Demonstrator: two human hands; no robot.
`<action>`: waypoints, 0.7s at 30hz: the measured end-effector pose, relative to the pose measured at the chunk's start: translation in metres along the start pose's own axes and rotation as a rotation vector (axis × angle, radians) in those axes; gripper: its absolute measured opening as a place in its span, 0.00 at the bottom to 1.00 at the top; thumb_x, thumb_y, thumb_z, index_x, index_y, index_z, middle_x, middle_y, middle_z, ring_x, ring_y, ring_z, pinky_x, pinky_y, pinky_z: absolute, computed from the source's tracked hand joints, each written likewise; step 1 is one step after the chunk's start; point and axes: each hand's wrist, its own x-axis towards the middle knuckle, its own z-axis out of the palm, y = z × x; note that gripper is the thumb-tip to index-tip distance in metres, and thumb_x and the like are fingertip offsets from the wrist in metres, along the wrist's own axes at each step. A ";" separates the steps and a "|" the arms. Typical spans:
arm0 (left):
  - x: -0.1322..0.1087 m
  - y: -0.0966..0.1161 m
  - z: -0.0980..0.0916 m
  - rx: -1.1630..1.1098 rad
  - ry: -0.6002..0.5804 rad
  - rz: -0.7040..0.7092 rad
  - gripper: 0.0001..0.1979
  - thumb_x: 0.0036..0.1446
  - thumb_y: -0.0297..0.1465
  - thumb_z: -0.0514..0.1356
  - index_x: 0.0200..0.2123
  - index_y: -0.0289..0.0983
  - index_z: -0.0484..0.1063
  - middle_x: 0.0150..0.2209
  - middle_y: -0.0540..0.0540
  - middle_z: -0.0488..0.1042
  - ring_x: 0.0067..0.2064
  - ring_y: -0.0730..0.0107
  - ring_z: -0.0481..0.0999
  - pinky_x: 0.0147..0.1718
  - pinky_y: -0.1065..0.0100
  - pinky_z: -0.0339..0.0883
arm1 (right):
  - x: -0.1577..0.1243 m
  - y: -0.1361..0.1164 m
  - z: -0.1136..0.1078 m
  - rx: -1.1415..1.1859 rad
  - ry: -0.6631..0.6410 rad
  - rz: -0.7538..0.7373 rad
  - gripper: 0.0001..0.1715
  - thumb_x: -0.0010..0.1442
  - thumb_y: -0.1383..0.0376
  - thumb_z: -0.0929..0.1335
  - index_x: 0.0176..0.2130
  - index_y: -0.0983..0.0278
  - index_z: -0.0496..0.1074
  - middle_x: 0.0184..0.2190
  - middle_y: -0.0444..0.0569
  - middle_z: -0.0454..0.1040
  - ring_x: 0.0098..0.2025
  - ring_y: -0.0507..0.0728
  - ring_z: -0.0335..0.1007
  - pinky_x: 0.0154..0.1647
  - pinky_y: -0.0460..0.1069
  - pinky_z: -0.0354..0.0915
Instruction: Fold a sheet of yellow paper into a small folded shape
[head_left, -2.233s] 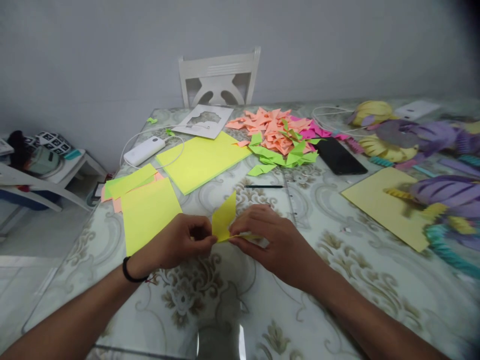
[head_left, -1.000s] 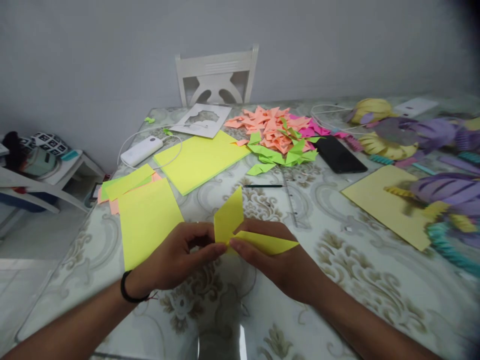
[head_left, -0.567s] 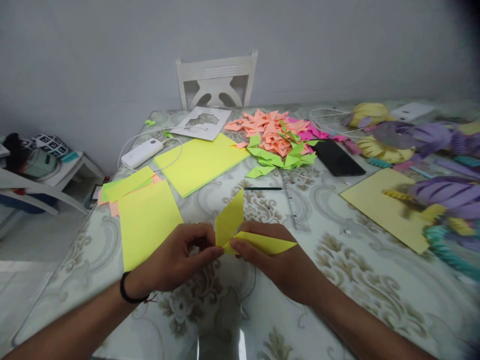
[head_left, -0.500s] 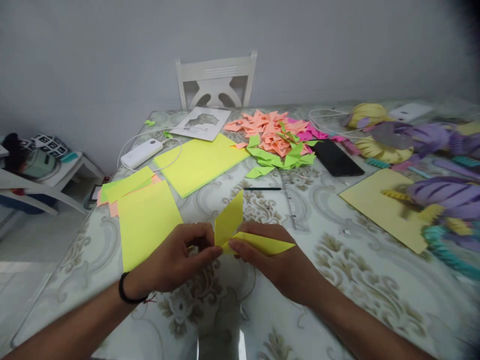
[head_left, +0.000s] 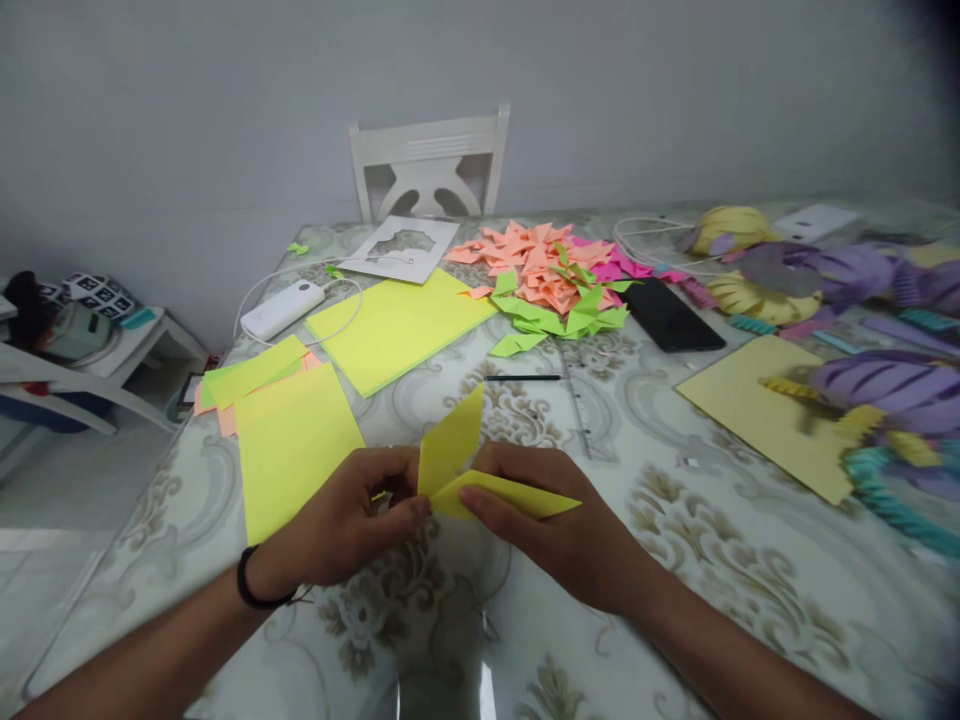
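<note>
Between my hands is a folded yellow paper (head_left: 452, 437), one pointed flap standing up and another slanting to the right. My left hand (head_left: 367, 515) pinches its lower left corner with thumb and fingers. The right flap lies in my right hand (head_left: 544, 510), the thumb pressed on top and the fingers behind. Beside my left hand lies a yellow paper sheet (head_left: 296, 440). Past the hands rests a thin black pen or refill (head_left: 523, 378). Farther back is a heap of folded paper pieces (head_left: 547, 265) in salmon, green and pink.
A large yellow paper stack (head_left: 405, 325) lies behind, beside a white power bank (head_left: 283, 309) with a cable. To the right are a black phone (head_left: 673, 314), a clear ruler (head_left: 577, 410), a pale yellow sheet (head_left: 757, 410) and purple paper crafts (head_left: 892, 390). A white chair (head_left: 431, 145) stands beyond.
My left hand and the folded paper's left corner have shifted slightly left. The gap between my thumbs has widened a little, and both hands keep hold of the paper.
</note>
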 end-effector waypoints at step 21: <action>0.002 -0.001 0.001 0.105 0.017 0.057 0.10 0.66 0.32 0.58 0.31 0.36 0.67 0.30 0.51 0.68 0.32 0.71 0.65 0.33 0.70 0.62 | 0.000 0.001 0.001 0.034 0.037 0.061 0.20 0.64 0.58 0.69 0.24 0.63 0.64 0.21 0.40 0.61 0.25 0.50 0.55 0.25 0.46 0.52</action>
